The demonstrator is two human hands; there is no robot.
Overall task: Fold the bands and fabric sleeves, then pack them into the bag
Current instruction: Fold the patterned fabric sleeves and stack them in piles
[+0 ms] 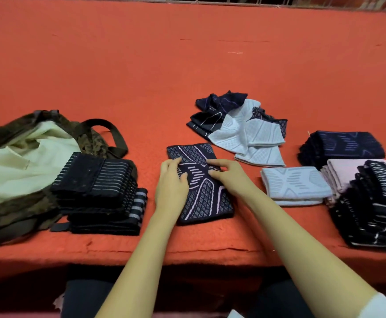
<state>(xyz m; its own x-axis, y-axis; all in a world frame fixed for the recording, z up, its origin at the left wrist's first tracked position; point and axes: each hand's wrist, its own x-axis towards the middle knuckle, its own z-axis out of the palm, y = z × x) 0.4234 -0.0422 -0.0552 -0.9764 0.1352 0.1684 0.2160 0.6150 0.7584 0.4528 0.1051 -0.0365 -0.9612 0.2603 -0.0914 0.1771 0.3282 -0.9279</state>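
Observation:
A navy fabric sleeve with a white line pattern lies flat at the front middle of the orange table. My left hand rests on its left side, fingers on the cloth near its middle. My right hand lies on its right side, fingertips curled and pinching the fabric at the middle. A camouflage bag with a cream lining lies open at the left. Beside the bag stands a stack of folded black striped bands.
An unfolded heap of navy and light blue sleeves lies behind the hands. Folded light blue sleeves, a navy stack, a pink stack and a dark patterned stack fill the right. The table's front edge runs just under my forearms.

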